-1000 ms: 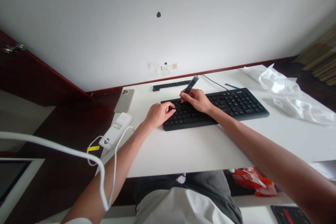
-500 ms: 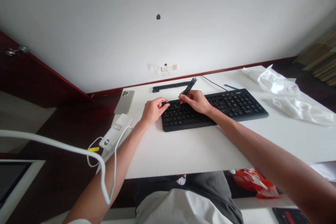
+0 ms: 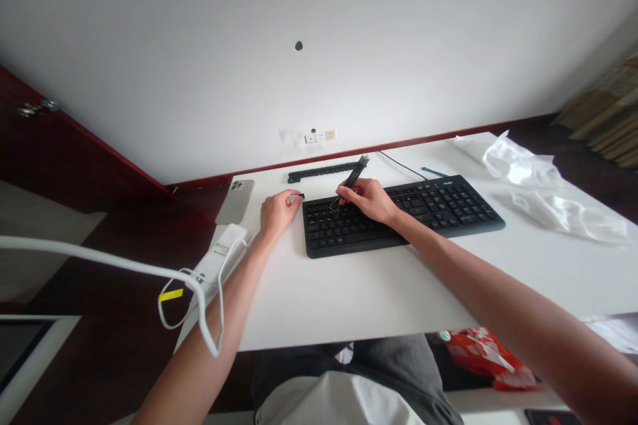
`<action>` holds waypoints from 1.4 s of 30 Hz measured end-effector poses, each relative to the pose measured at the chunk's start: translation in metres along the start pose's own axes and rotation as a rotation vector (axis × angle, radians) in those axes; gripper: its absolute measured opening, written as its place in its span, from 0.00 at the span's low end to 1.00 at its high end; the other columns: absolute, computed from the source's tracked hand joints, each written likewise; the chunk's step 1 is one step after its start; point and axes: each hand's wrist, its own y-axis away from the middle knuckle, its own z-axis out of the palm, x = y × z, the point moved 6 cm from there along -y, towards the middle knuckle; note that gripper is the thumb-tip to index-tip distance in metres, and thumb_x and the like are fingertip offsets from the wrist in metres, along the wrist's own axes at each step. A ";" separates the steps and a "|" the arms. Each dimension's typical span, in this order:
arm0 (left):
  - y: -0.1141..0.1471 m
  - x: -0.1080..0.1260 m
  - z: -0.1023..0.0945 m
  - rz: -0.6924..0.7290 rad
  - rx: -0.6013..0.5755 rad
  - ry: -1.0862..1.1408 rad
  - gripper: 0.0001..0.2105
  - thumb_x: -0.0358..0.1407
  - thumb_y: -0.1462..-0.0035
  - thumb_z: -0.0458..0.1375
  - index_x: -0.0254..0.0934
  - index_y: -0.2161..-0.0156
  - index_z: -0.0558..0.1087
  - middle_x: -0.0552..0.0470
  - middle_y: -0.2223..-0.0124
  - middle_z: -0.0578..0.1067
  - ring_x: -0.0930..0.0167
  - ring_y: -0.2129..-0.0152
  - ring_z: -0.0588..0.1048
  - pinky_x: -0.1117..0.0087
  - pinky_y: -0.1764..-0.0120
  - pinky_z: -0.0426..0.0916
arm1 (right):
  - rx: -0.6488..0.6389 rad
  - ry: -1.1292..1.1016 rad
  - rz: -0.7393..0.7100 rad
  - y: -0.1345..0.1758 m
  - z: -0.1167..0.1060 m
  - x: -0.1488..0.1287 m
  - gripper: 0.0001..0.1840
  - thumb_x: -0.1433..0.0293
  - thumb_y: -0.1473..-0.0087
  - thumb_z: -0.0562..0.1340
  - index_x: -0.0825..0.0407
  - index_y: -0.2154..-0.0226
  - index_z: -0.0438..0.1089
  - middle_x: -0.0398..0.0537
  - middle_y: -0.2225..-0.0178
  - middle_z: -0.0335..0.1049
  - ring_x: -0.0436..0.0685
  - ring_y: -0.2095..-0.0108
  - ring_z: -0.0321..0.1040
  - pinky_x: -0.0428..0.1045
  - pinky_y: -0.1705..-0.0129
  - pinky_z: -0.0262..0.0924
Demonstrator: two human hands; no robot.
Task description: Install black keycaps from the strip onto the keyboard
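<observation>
A black keyboard (image 3: 369, 237) lies on the white table. Just off its upper left corner, my left hand (image 3: 277, 214) pinches a small black keycap (image 3: 302, 196) between thumb and fingertips. My right hand (image 3: 371, 199) rests over the keyboard's upper middle, closed around a black keycap puller (image 3: 353, 176). The tool is tilted, with its bristle-like end up and its thin wire loops down over the top rows of keys. Behind the keyboard, removed keycaps (image 3: 323, 172) are lined up in a row.
On the left side lie a phone (image 3: 235, 202) and a white power bank (image 3: 226, 246) with a white cable (image 3: 124, 264) looping across my left forearm. A blue stick (image 3: 434, 172) is behind the keyboard. Crumpled clear plastic bags (image 3: 523, 163) lie to the right.
My left hand has moved left off the keyboard with the keycap in its fingers. My right hand stays over the keys with the puller. The view has tilted up slightly.
</observation>
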 end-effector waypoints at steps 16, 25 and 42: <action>0.002 0.006 -0.001 0.025 -0.019 -0.074 0.10 0.43 0.37 0.61 0.49 0.55 0.82 0.56 0.74 0.77 0.68 0.74 0.74 0.69 0.69 0.58 | 0.003 0.008 -0.003 0.001 0.000 -0.001 0.25 0.49 0.38 0.62 0.53 0.68 0.78 0.49 0.71 0.81 0.58 0.70 0.74 0.50 0.68 0.63; -0.001 0.013 -0.002 0.043 -0.006 -0.214 0.10 0.42 0.34 0.58 0.50 0.54 0.81 0.52 0.68 0.81 0.64 0.68 0.77 0.68 0.66 0.60 | -0.006 0.013 -0.001 0.001 0.000 -0.004 0.24 0.50 0.38 0.62 0.53 0.71 0.77 0.48 0.71 0.81 0.58 0.70 0.75 0.50 0.66 0.63; -0.045 0.026 0.015 0.049 -0.007 -0.271 0.10 0.41 0.34 0.57 0.49 0.53 0.80 0.50 0.63 0.82 0.62 0.65 0.78 0.66 0.62 0.63 | -0.022 -0.029 0.005 0.000 0.001 0.001 0.23 0.50 0.38 0.62 0.52 0.68 0.77 0.48 0.70 0.82 0.61 0.67 0.78 0.51 0.64 0.66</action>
